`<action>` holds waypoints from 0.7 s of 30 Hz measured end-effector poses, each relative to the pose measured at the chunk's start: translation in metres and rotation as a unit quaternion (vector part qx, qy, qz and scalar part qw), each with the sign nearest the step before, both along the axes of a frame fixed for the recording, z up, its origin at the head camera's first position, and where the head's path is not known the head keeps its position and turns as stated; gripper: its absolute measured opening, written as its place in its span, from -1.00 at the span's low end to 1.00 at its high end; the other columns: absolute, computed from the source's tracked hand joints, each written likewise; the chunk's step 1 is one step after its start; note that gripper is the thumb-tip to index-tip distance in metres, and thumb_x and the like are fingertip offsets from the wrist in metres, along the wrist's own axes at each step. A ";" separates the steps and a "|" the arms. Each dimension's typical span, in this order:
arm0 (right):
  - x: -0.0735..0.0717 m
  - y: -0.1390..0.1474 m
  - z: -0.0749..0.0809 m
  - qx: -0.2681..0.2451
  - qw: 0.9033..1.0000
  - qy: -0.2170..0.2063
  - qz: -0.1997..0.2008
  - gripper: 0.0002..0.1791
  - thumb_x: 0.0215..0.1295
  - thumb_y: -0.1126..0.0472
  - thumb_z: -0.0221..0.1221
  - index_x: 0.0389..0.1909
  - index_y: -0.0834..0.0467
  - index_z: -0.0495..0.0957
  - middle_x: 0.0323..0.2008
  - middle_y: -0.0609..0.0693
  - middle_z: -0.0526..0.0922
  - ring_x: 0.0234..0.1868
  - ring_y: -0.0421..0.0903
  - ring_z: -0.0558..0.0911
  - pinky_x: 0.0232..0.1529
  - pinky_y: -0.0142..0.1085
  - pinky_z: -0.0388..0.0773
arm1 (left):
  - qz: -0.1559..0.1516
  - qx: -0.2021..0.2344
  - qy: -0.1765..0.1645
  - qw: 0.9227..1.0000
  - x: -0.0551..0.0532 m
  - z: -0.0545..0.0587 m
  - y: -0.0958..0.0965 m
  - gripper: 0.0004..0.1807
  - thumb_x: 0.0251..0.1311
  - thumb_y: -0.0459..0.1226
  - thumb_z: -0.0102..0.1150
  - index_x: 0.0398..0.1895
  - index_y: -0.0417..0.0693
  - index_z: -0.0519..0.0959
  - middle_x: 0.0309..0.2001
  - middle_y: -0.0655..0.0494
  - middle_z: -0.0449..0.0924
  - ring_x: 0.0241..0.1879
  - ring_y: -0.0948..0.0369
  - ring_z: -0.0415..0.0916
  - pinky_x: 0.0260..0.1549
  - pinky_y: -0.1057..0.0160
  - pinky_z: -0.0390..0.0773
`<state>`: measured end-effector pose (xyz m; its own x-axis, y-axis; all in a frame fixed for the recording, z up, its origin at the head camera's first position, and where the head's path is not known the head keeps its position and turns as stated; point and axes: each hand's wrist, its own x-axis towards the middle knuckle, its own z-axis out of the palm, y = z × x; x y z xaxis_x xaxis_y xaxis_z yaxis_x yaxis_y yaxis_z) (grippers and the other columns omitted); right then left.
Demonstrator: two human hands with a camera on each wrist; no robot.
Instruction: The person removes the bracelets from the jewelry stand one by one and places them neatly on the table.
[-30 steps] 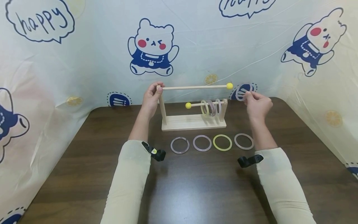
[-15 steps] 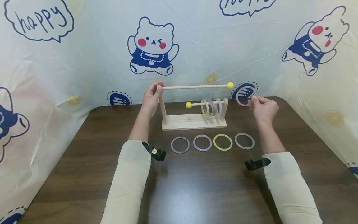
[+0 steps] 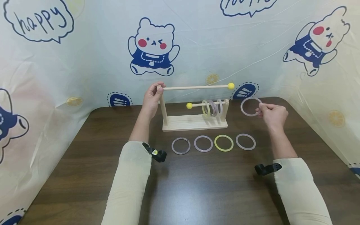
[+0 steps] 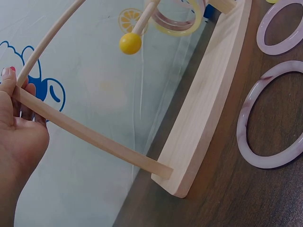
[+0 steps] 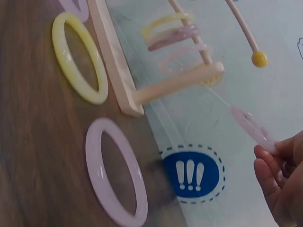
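My left hand [image 3: 151, 99] grips the top of the tall left post of a wooden bangle stand [image 3: 194, 122], where the long upper rod begins. A yellow ball [image 3: 231, 86] caps that rod, which carries no ring. On the short lower rod hang several bangles, a yellow bangle [image 3: 206, 108] outermost, with purplish and pale ones behind it. Right of the stand, my right hand [image 3: 272, 116] pinches a pale lilac bangle [image 3: 243, 110] by its right edge, held up above the table. In the right wrist view this bangle [image 5: 253, 128] appears nearly edge-on between thumb and fingers.
In front of the stand, bangles lie flat in a row on the dark wooden table [image 3: 112, 175]: a marbled bangle [image 3: 172, 147], a lilac bangle [image 3: 195, 144], a yellow-green bangle [image 3: 215, 144] and a pale bangle [image 3: 237, 143]. A printed cloth [image 3: 197, 47] hangs behind.
My right hand has moved rightward and down toward me with the lilac bangle, away from the upper rod's ball end. The left hand and stand have stayed put.
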<state>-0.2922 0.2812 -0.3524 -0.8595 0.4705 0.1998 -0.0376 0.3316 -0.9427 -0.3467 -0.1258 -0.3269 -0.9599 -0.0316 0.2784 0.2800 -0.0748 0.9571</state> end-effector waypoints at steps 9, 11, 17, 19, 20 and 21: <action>0.008 0.024 -0.009 0.016 0.996 -0.073 0.041 -0.59 0.29 0.20 0.09 -0.04 0.50 0.48 -0.78 -0.34 0.53 -0.70 -0.38 0.56 -0.57 -0.48 0.52 | 0.003 -0.010 -0.002 1.000 0.000 0.001 0.000 -0.64 0.24 -0.16 0.02 0.06 -0.08 0.43 0.06 0.04 0.44 0.12 0.19 0.27 0.17 0.22 0.18; 0.010 0.027 -0.011 0.018 0.996 -0.080 0.046 -0.59 0.29 0.21 0.08 -0.04 0.52 0.47 -0.78 -0.31 0.54 -0.69 -0.36 0.57 -0.57 -0.47 0.53 | 0.002 -0.014 -0.001 1.000 0.000 0.002 0.001 -0.63 0.25 -0.15 0.01 0.08 -0.10 0.42 0.07 0.04 0.43 0.14 0.19 0.26 0.17 0.22 0.18; 0.015 0.034 -0.015 0.063 0.986 -0.137 0.066 -0.55 0.30 0.15 0.09 -0.03 0.49 0.48 -0.72 -0.27 0.57 -0.60 -0.26 0.62 -0.51 -0.41 0.55 | 0.007 -0.022 -0.009 1.000 0.000 0.003 0.000 -0.57 0.24 -0.13 0.00 0.12 -0.13 0.39 0.07 0.09 0.43 0.15 0.23 0.26 0.19 0.22 0.17; 0.017 0.037 -0.016 0.082 0.981 -0.157 0.074 -0.55 0.31 0.13 0.09 -0.03 0.48 0.49 -0.69 -0.23 0.59 -0.57 -0.23 0.63 -0.49 -0.38 0.56 | 0.007 -0.023 -0.010 1.000 0.001 0.003 0.000 -0.57 0.25 -0.14 0.00 0.13 -0.15 0.38 0.07 0.10 0.43 0.14 0.23 0.26 0.18 0.22 0.17; 0.018 0.039 -0.017 0.088 0.979 -0.164 0.080 -0.55 0.31 0.13 0.08 -0.04 0.49 0.49 -0.67 -0.21 0.60 -0.56 -0.22 0.63 -0.47 -0.36 0.56 | 0.006 -0.022 -0.011 1.000 0.001 0.003 0.000 -0.56 0.25 -0.15 0.00 0.14 -0.16 0.37 0.07 0.09 0.43 0.14 0.23 0.26 0.18 0.21 0.17; 0.019 0.041 -0.017 0.093 0.977 -0.171 0.087 -0.55 0.32 0.13 0.08 -0.04 0.49 0.49 -0.66 -0.18 0.61 -0.56 -0.22 0.62 -0.46 -0.35 0.57 | 0.006 -0.021 -0.011 1.000 0.001 0.003 0.000 -0.56 0.25 -0.15 0.00 0.15 -0.17 0.37 0.07 0.09 0.43 0.14 0.22 0.26 0.18 0.21 0.17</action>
